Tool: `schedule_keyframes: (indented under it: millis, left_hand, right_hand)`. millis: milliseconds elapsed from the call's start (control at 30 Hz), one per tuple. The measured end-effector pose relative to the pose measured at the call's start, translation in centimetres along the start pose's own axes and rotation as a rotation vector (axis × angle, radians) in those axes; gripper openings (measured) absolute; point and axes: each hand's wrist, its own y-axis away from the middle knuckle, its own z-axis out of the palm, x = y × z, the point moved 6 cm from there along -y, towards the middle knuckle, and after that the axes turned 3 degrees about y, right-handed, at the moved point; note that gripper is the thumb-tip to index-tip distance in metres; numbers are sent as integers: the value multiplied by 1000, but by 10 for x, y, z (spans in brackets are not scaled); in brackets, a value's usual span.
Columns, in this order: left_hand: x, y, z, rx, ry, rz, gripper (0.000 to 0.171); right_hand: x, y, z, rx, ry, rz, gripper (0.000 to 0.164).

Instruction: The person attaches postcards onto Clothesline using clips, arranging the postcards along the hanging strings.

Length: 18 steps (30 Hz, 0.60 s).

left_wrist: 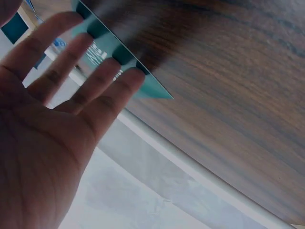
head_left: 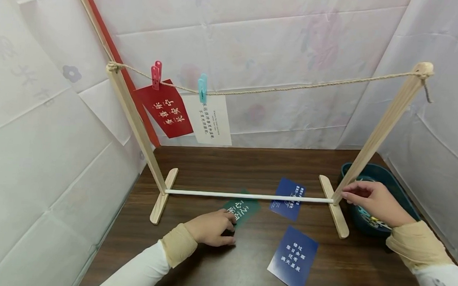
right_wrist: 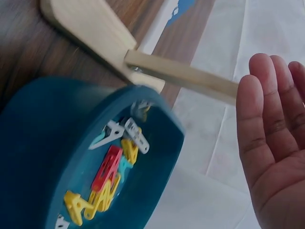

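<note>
My left hand [head_left: 213,228] lies with its fingertips on a green card [head_left: 245,210] with white characters, on the table. In the left wrist view the fingers [left_wrist: 107,98] spread across that card [left_wrist: 155,88]. My right hand [head_left: 380,201] hovers over a dark teal basin [head_left: 389,171], close to the right wooden post, with nothing in its fingers. Several clothespins [right_wrist: 106,167] in yellow, red, white and teal lie inside the basin. From the rope [head_left: 293,88] hang a red card [head_left: 167,110] under a pink clothespin [head_left: 156,76] and a white card [head_left: 210,121] under a blue clothespin [head_left: 202,88].
A wooden frame with a left post [head_left: 137,126], a right post [head_left: 379,128] and a low white rod [head_left: 211,194] stands on the dark table. Two blue cards lie there, one [head_left: 290,188] partly behind the rod, the other [head_left: 294,259] nearer. White sheeting [head_left: 256,42] surrounds the table.
</note>
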Motion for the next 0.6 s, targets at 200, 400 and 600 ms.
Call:
schedule_keyframes:
  millis: [200,400,600]
  left_hand:
    - [2,1,-1,-6,-3,36,30]
    - [3,3,-1,-9,-16,60,26]
    - [0,5,0,-36,-8,95,30]
  right_hand:
    - [10,4,-8,1,63,20,17]
    - [24,3,-13,-49,148,76,20]
    - [36,0,-16,-101,184,117,26]
